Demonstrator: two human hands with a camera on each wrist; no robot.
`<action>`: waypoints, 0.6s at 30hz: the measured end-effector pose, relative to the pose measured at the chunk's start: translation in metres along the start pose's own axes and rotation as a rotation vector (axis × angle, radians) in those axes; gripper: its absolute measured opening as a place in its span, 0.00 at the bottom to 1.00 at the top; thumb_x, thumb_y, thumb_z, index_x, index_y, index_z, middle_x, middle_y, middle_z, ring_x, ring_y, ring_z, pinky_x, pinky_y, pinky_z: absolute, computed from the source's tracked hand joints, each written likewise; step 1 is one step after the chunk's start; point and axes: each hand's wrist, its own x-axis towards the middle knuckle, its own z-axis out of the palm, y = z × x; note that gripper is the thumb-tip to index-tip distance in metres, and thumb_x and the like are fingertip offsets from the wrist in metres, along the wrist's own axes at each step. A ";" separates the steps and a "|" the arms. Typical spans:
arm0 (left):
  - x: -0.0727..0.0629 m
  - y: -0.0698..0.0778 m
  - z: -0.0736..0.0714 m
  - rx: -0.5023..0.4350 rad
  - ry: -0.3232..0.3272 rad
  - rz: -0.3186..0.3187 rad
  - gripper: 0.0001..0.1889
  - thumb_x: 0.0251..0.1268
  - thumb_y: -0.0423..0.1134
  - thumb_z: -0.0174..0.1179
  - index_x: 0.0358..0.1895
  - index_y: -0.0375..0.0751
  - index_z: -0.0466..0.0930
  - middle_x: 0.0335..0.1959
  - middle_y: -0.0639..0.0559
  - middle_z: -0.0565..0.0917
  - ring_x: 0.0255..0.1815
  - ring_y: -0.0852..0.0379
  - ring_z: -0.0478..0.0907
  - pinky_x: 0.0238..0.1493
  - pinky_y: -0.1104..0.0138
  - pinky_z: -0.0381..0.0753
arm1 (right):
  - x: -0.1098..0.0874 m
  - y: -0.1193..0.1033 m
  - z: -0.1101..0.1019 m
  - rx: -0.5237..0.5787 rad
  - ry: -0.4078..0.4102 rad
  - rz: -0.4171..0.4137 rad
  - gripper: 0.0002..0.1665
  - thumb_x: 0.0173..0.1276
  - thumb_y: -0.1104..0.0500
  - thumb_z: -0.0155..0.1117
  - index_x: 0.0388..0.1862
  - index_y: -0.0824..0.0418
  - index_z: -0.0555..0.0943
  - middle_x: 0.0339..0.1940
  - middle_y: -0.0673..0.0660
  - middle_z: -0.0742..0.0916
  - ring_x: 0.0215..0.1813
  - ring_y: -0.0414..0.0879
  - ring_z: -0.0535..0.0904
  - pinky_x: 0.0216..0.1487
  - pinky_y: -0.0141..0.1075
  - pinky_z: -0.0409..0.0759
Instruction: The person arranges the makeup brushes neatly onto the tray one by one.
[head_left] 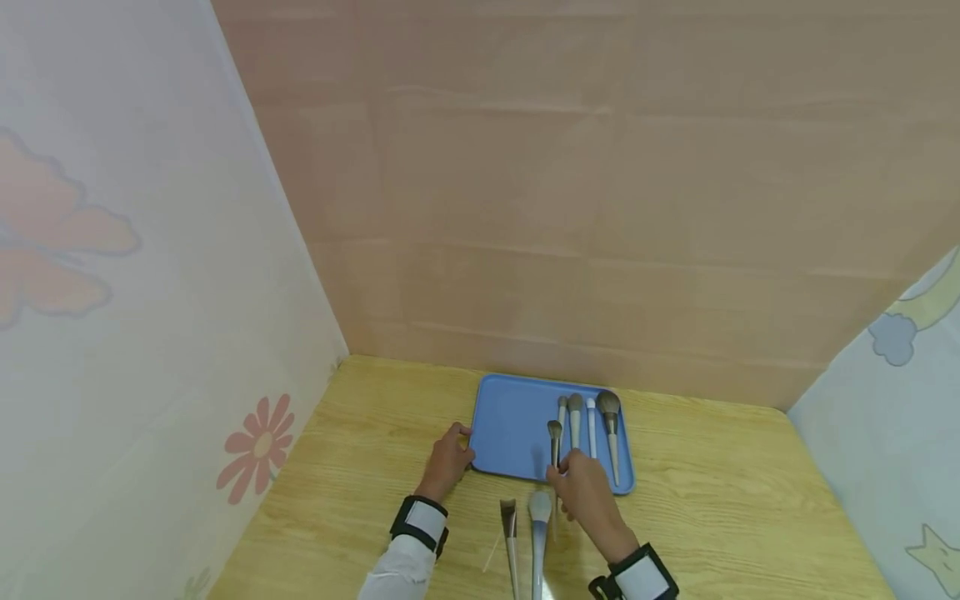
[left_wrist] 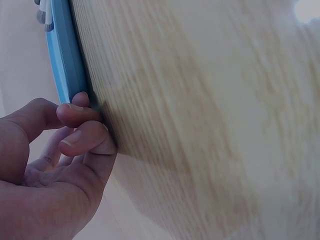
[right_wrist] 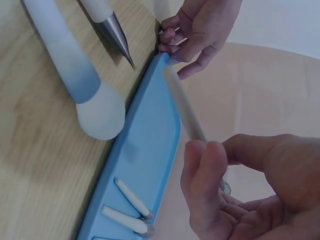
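Observation:
My right hand point(head_left: 588, 496) pinches a slim makeup brush point(head_left: 555, 432) by its handle, dark bristles pointing away from me, over the near edge of a blue tray point(head_left: 506, 425). In the right wrist view, the pale handle point(right_wrist: 184, 102) sticks out past the fingertips. At the tray's near left corner, my left hand point(head_left: 446, 458) grips the rim between thumb and bent fingers, also seen in the left wrist view. Inside the tray, several brushes lie side by side on the right, among them a large fluffy brush point(head_left: 610, 408) and a thin white one point(head_left: 592, 429).
On the wooden table point(head_left: 712, 483) in front of the tray lie a large pale-bristled brush point(head_left: 539, 508) and a flat dark-bristled brush point(head_left: 509, 521). A brown covered wall point(head_left: 570, 208) rises behind the table, with patterned white panels on both sides.

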 end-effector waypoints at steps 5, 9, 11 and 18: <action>0.000 0.000 0.000 -0.017 -0.009 -0.015 0.20 0.57 0.24 0.55 0.55 0.31 0.75 0.17 0.52 0.75 0.16 0.60 0.68 0.20 0.68 0.66 | 0.008 -0.004 0.000 -0.010 0.015 -0.007 0.12 0.70 0.59 0.59 0.36 0.70 0.77 0.14 0.56 0.81 0.10 0.42 0.74 0.12 0.34 0.72; 0.000 0.001 -0.001 -0.018 -0.012 -0.024 0.19 0.58 0.24 0.56 0.55 0.31 0.75 0.17 0.52 0.75 0.16 0.60 0.67 0.20 0.68 0.66 | 0.017 -0.007 -0.001 -0.030 0.027 -0.022 0.11 0.70 0.60 0.59 0.34 0.69 0.78 0.12 0.54 0.79 0.09 0.43 0.74 0.13 0.34 0.71; -0.001 0.002 -0.001 -0.013 -0.014 -0.028 0.19 0.58 0.25 0.56 0.56 0.31 0.75 0.17 0.52 0.75 0.16 0.60 0.67 0.20 0.68 0.66 | 0.023 -0.008 0.000 -0.048 0.037 -0.024 0.13 0.70 0.59 0.60 0.26 0.66 0.77 0.09 0.52 0.78 0.08 0.43 0.74 0.13 0.34 0.70; 0.001 0.000 0.001 0.003 -0.006 -0.019 0.20 0.57 0.25 0.56 0.55 0.31 0.75 0.17 0.53 0.74 0.16 0.60 0.67 0.20 0.68 0.66 | 0.042 -0.007 0.001 -0.103 0.091 -0.055 0.22 0.67 0.59 0.62 0.11 0.59 0.72 0.06 0.47 0.70 0.09 0.38 0.66 0.15 0.32 0.61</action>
